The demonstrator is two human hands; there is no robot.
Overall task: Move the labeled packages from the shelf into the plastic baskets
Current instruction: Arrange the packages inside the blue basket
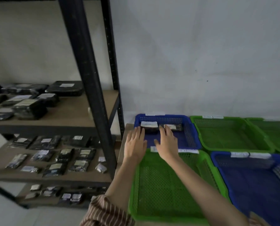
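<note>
Nearest the viewer, two bare forearms reach forward over a green basket [160,190] with nothing in it, one striped sleeve [106,212] pushed up at the elbow. To its right sits a blue basket [250,181], also holding nothing. The baskets stand on a low counter [123,144], of which only a strip shows along its left edge.

Further on, both hands hover over the far blue basket [191,136] at the counter's back left corner. The left hand [135,144] lies flat over that basket's left rim, fingers straight and spread, holding nothing. The right hand [166,141] is likewise flat with fingers apart, its tips just at two labeled packages [149,127] lying side by side against the basket's far wall. Whether the fingertips touch them cannot be told.

The packages are small, dark, plastic-wrapped parcels with white labels. They look light and somewhat soft, with a slick wrap; gripping across the short sides, thumb under and fingers on top, should hold best.

Beyond and right sit two more green baskets [233,137], also unfilled, against a plain pale wall [201,54].

To the left stands a black metal shelf [54,111] with wooden boards. Many more packages [51,154] lie across at least three levels, still to be moved.
</note>
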